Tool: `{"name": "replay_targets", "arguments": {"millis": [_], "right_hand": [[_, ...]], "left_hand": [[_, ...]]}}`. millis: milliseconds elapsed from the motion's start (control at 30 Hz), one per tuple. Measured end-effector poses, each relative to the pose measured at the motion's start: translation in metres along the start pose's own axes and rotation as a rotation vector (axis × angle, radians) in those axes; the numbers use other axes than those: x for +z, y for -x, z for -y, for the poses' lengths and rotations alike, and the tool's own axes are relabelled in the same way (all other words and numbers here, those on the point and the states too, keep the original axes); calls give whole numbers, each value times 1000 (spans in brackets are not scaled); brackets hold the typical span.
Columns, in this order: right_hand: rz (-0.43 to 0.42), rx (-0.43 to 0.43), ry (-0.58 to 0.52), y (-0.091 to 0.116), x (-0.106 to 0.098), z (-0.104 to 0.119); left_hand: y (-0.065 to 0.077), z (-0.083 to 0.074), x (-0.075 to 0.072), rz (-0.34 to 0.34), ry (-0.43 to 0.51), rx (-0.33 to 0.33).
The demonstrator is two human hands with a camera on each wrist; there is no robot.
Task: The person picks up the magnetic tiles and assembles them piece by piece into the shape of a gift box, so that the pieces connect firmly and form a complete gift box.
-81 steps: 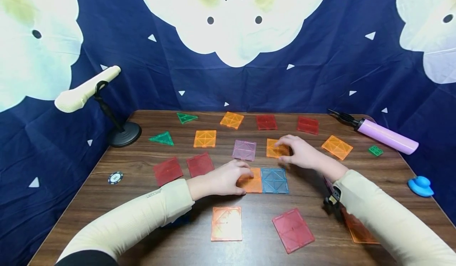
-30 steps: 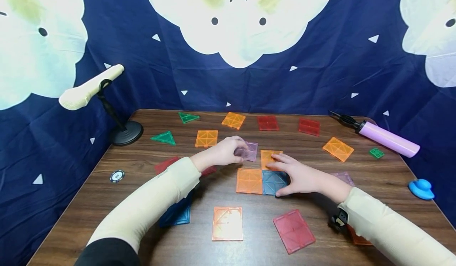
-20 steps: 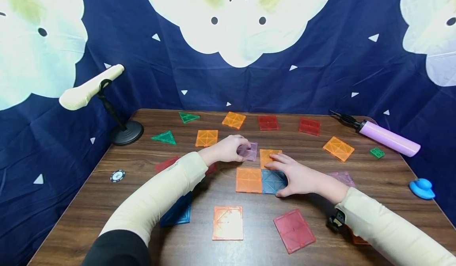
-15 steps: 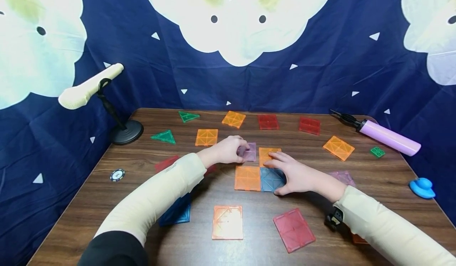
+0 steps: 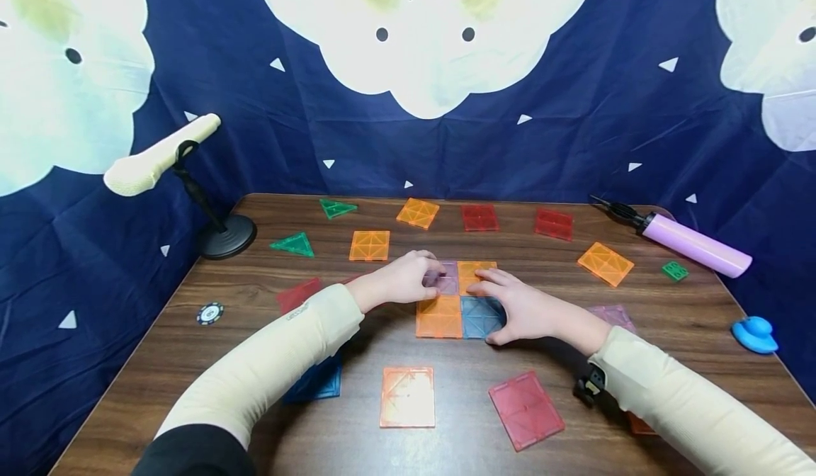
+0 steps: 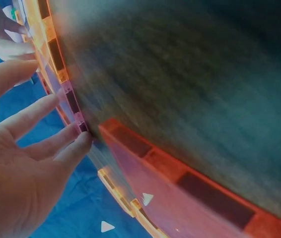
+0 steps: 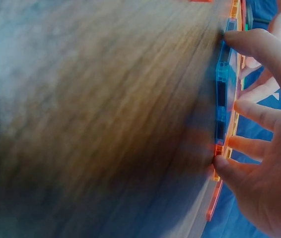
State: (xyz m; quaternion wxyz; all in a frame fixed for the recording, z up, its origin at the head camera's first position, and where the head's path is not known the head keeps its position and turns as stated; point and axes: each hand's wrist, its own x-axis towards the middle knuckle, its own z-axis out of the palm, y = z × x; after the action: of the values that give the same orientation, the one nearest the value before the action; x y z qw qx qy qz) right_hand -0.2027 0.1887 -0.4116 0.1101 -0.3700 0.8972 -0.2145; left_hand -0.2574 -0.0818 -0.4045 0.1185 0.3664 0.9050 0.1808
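Observation:
Four-cornered translucent magnetic tiles lie edge to edge in a two-by-two block at mid-table: purple tile (image 5: 450,278) back left, orange tile (image 5: 468,273) back right, another orange tile (image 5: 440,322) front left and blue tile (image 5: 477,322) front right. My left hand (image 5: 403,278) touches the purple tile's left side; in the left wrist view its extended fingertips (image 6: 81,140) meet that edge. My right hand (image 5: 529,309) spans the block's right side, thumb at the blue tile's near corner and extended fingers at the back orange tile. In the right wrist view the thumb (image 7: 247,42) touches the blue edge.
Near me lie a pale orange tile (image 5: 408,398), a crimson tile (image 5: 526,411) and a blue tile (image 5: 319,380) partly under my left sleeve. More orange, red and green tiles spread behind. A black stand (image 5: 226,237), lilac pump (image 5: 698,246) and blue duck-like toy (image 5: 755,335) edge the table.
The back orange tile has come left and nearer, onto the blue one. My left hand left the front orange tile for the purple one, which has slid nearer against both orange tiles.

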Motion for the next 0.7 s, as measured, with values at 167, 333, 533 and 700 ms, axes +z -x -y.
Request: {"name": "replay_targets", "arguments": {"millis": [167,333,533,700], "right_hand": [[9,-7,-26,-1,0,-1],[-1,-35,-39,3,-2,-5],[-45,-43,-8,12,-11,-16],[-132,23,-11,28,-24,-31]], "left_hand": [[5,-7,4,6,-96,-20],[12,-18,10,17,-212,-29],[26,-29,13,41,-174,20],[33,-42,18,84,-172,69]]}}
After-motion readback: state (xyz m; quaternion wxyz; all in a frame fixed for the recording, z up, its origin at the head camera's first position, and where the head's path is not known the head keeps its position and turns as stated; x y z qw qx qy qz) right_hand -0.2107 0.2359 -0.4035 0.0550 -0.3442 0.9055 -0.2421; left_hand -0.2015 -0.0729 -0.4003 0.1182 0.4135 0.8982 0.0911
